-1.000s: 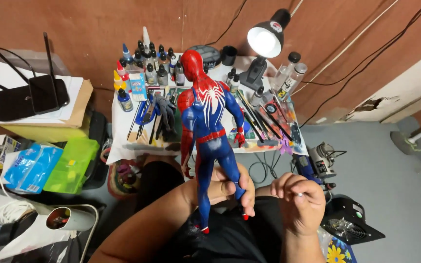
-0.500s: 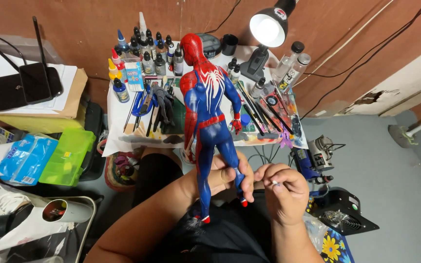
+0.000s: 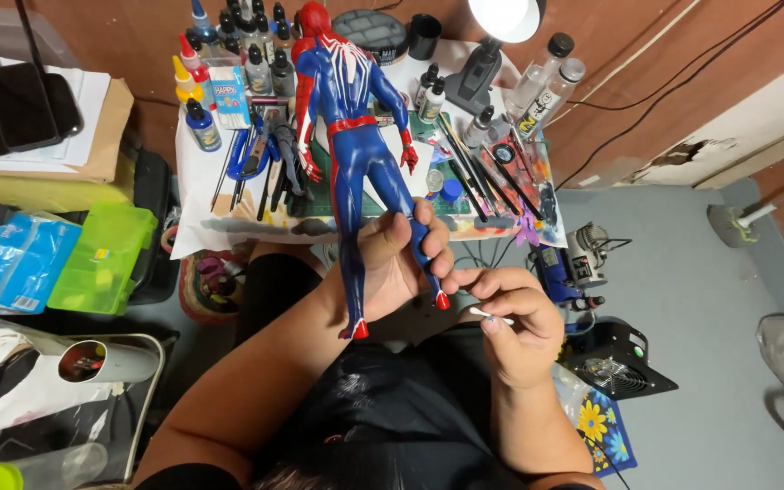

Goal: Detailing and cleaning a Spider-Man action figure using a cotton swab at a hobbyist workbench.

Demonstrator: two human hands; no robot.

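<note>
Figure, red/blue, held upright mid-frame, feet low centre, head at top edge over the desk. Left hand wrapped round its lower legs. Right hand, centre-right, pinches a cotton swab. Judgement: rigid plastic, light, top-heavy; thin arms + fingers prob. fragile, glossy so maybe slippery. Best hold: thighs/shins, not the limbs' ends.

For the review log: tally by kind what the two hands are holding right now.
Blue and red action figure, in the left hand: 1
White cotton swab, pinched in the right hand: 1
Total: 2
</note>
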